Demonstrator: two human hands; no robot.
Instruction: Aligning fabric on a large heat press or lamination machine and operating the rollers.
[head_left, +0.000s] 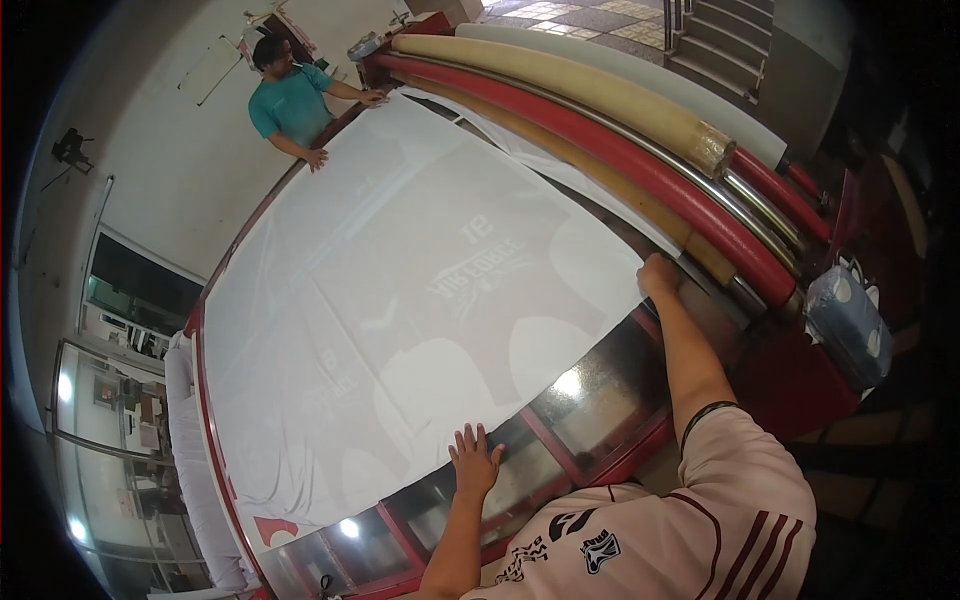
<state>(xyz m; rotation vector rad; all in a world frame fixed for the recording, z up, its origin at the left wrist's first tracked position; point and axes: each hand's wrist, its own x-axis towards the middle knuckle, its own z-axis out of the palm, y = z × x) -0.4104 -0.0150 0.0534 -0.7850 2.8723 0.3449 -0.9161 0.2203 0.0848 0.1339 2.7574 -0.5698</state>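
A large white fabric sheet [420,280], with faint printing showing through, lies over a wide table with a red frame and glossy dark panels [590,385]. My left hand [474,458] rests with fingers spread along the sheet's near edge, at its lower middle. At the sheet's right corner, my right hand [657,275] has its fingers curled round the fabric edge. A narrow fold of white fabric [545,160] runs along the far right side of the table.
A co-worker in a teal shirt [295,105] has both hands at the far left edge. Long red, cream and silver rolls [560,100] lie along the right side, near a blue-grey wrapped bundle [845,325]. Stairs [715,45] are beyond; white fabric [185,430] hangs at left.
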